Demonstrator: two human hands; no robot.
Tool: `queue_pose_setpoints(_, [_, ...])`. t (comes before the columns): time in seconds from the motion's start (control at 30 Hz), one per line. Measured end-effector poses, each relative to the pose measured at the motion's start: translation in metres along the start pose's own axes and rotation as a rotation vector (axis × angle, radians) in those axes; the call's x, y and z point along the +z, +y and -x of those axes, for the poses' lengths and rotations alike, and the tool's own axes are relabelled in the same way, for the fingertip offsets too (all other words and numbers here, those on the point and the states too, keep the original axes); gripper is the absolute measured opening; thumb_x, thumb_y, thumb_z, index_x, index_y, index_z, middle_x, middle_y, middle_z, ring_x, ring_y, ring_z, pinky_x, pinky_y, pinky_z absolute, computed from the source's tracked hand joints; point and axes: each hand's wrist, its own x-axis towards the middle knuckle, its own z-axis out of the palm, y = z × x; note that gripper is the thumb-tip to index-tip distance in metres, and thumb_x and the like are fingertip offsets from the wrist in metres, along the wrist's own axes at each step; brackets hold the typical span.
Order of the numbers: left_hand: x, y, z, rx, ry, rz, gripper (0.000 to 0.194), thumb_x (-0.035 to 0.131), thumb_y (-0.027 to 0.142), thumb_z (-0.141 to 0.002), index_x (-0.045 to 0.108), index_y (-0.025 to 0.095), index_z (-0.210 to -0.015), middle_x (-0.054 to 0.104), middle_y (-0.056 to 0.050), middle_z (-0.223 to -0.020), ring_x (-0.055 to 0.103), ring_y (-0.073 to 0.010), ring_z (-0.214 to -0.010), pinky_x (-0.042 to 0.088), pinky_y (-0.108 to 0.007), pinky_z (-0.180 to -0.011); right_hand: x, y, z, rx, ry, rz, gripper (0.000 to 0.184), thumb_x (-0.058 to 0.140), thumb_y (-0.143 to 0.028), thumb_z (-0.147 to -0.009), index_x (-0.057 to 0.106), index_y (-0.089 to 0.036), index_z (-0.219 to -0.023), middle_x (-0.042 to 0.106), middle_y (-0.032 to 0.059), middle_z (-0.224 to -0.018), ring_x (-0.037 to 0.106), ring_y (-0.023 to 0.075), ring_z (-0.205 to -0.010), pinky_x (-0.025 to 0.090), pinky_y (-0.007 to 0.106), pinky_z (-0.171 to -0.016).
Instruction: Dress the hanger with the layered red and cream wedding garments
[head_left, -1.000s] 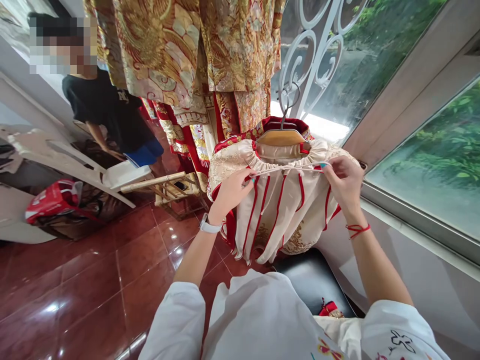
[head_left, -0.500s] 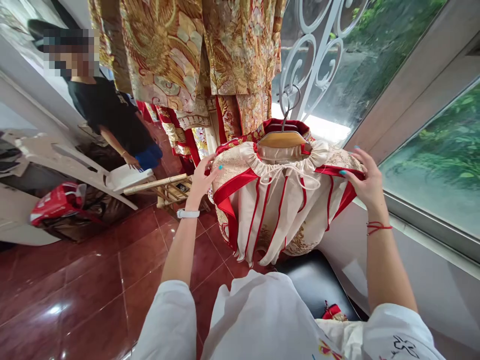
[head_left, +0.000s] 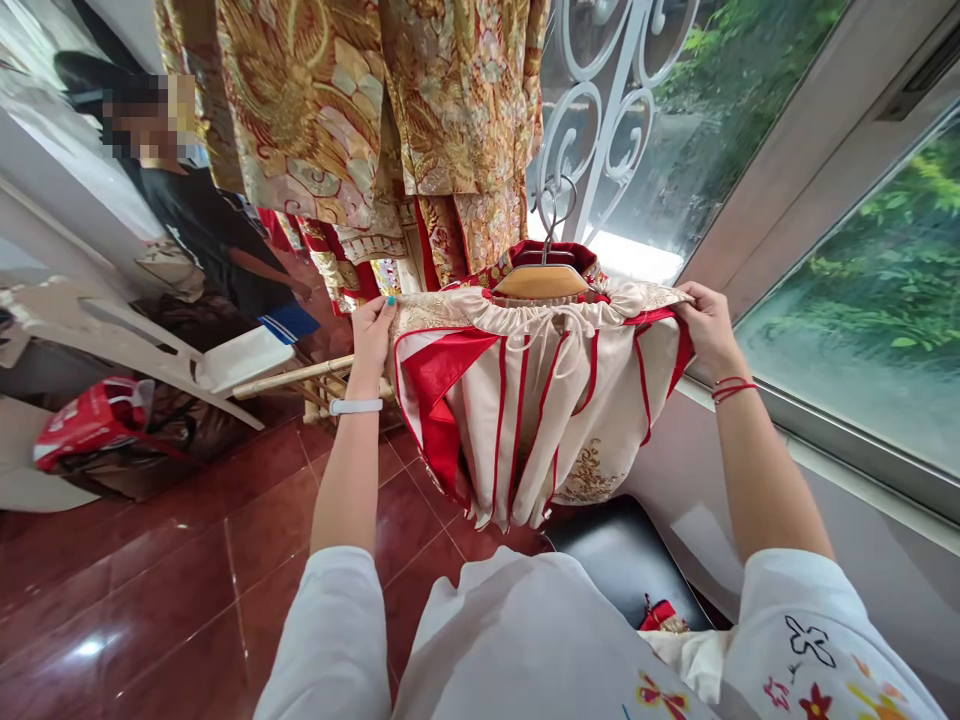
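Note:
A cream and red pleated skirt [head_left: 540, 410] with gold embroidery hangs on a wooden hanger [head_left: 540, 282], whose metal hook catches a white scrolled window grille [head_left: 592, 110]. My left hand [head_left: 371, 335] grips the skirt's gathered waistband at its left end. My right hand [head_left: 703, 325] grips the waistband at its right end, so the skirt is stretched wide between them. A thin drawstring dangles loose at the middle of the waist.
Gold and red embroidered robes [head_left: 352, 110] hang just behind the skirt. A black stool [head_left: 622, 560] stands below it. A person in a black shirt [head_left: 202, 230] stands at the left near white folded chairs [head_left: 150, 340], a bamboo rack [head_left: 315, 375] and a red bag [head_left: 90, 420]. Red floor tiles lie at the lower left.
Both hands let go of the drawstring at the skirt's middle, moved outward and took hold of the waistband ends, spreading the skirt wide. The view shifted slightly.

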Motion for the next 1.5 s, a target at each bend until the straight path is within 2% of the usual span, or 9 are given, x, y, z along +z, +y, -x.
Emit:
queue_pose_setpoints(0.17, [0.000, -0.015, 0.004, -0.194, -0.130, 0.149, 0.036, 0.060, 0.050, -0.094, 0.063, 0.014, -0.092, 0.064, -0.001, -0.082, 0.062, -0.0166, -0.086, 0.054, -0.034, -0.088, 0.010, 0.016, 0.010, 0.210, -0.164, -0.156, 0.035, 0.069, -0.058, -0.073, 0.064, -0.026, -0.086, 0.072, 0.0034, -0.087, 0.070, 0.0264, -0.088, 0.061, 0.038, -0.078])
queue_pose_setpoints(0.37, [-0.013, -0.030, 0.051, 0.136, -0.138, 0.028, 0.079, 0.062, 0.074, -0.080, 0.046, 0.025, -0.139, 0.058, -0.013, -0.139, 0.056, -0.0293, -0.131, 0.049, -0.043, -0.108, -0.001, 0.012, 0.049, 0.046, -0.150, 0.056, 0.061, 0.075, -0.041, -0.073, 0.062, -0.024, -0.130, 0.068, 0.0071, -0.131, 0.063, 0.0300, -0.123, 0.050, 0.043, -0.108])
queue_pose_setpoints(0.5, [-0.011, -0.013, 0.069, 0.329, -0.217, -0.177, 0.114, 0.078, 0.068, -0.068, 0.019, 0.030, -0.157, 0.038, -0.017, -0.158, 0.047, -0.0338, -0.142, 0.043, -0.050, -0.114, 0.026, 0.007, 0.075, -0.051, 0.145, 0.273, 0.057, 0.060, -0.026, -0.078, 0.061, -0.019, -0.135, 0.070, 0.0101, -0.127, 0.064, 0.0289, -0.121, 0.048, 0.046, -0.110])
queue_pose_setpoints(0.67, [-0.005, 0.015, 0.066, 0.353, -0.174, -0.495, 0.076, 0.067, 0.027, -0.084, 0.038, 0.022, -0.154, 0.049, -0.014, -0.153, 0.048, -0.0312, -0.141, 0.038, -0.047, -0.119, 0.056, 0.005, 0.088, -0.078, 0.368, 0.363, 0.059, 0.044, -0.018, -0.081, 0.059, -0.020, -0.138, 0.071, 0.0101, -0.123, 0.066, 0.0276, -0.117, 0.049, 0.046, -0.107])
queue_pose_setpoints(0.8, [-0.026, 0.027, 0.040, 0.265, -0.335, -0.562, 0.067, 0.050, 0.012, -0.081, 0.051, 0.019, -0.148, 0.064, -0.009, -0.139, 0.059, -0.0276, -0.128, 0.043, -0.044, -0.115, 0.041, 0.002, 0.078, -0.055, 0.189, 0.443, 0.064, 0.050, -0.016, -0.076, 0.057, -0.018, -0.139, 0.071, 0.0112, -0.122, 0.066, 0.0314, -0.116, 0.049, 0.050, -0.106])
queue_pose_setpoints(0.93, [-0.037, 0.029, 0.025, 0.190, -0.500, -0.502, 0.065, 0.059, 0.025, -0.084, 0.049, 0.017, -0.148, 0.062, -0.010, -0.141, 0.055, -0.0284, -0.132, 0.039, -0.046, -0.118, 0.026, 0.001, 0.080, -0.042, 0.061, 0.446, 0.068, 0.052, -0.018, -0.078, 0.048, -0.021, -0.146, 0.067, 0.0112, -0.132, 0.063, 0.0308, -0.123, 0.047, 0.051, -0.109])
queue_pose_setpoints(1.17, [0.018, 0.024, 0.074, 0.364, -0.025, -0.469, 0.099, 0.088, 0.037, -0.066, 0.039, 0.022, -0.151, 0.030, -0.018, -0.161, 0.023, -0.0399, -0.153, 0.017, -0.062, -0.126, 0.028, -0.004, 0.123, -0.174, 0.084, 0.520, 0.089, 0.063, -0.025, -0.079, 0.026, -0.027, -0.159, 0.029, 0.0080, -0.166, 0.028, 0.0327, -0.153, 0.026, 0.057, -0.125])
queue_pose_setpoints(1.37, [0.044, 0.031, 0.066, 0.322, -0.028, -0.523, 0.068, 0.072, 0.017, -0.077, 0.052, 0.025, -0.141, 0.041, -0.015, -0.153, 0.030, -0.0418, -0.148, 0.020, -0.064, -0.125, 0.040, -0.006, 0.117, -0.047, 0.150, 0.587, 0.078, 0.045, -0.013, -0.084, 0.036, -0.038, -0.157, 0.051, 0.0013, -0.152, 0.053, 0.0277, -0.137, 0.047, 0.049, -0.114])
queue_pose_setpoints(1.5, [0.046, 0.036, 0.082, 0.326, 0.039, -0.557, 0.071, 0.067, 0.012, -0.077, 0.048, 0.022, -0.145, 0.039, -0.017, -0.153, 0.029, -0.0413, -0.148, 0.019, -0.065, -0.124, 0.018, -0.018, 0.126, -0.021, -0.098, 0.513, 0.086, 0.060, -0.026, -0.085, 0.023, -0.036, -0.162, 0.037, 0.0021, -0.163, 0.044, 0.0321, -0.145, 0.045, 0.051, -0.114])
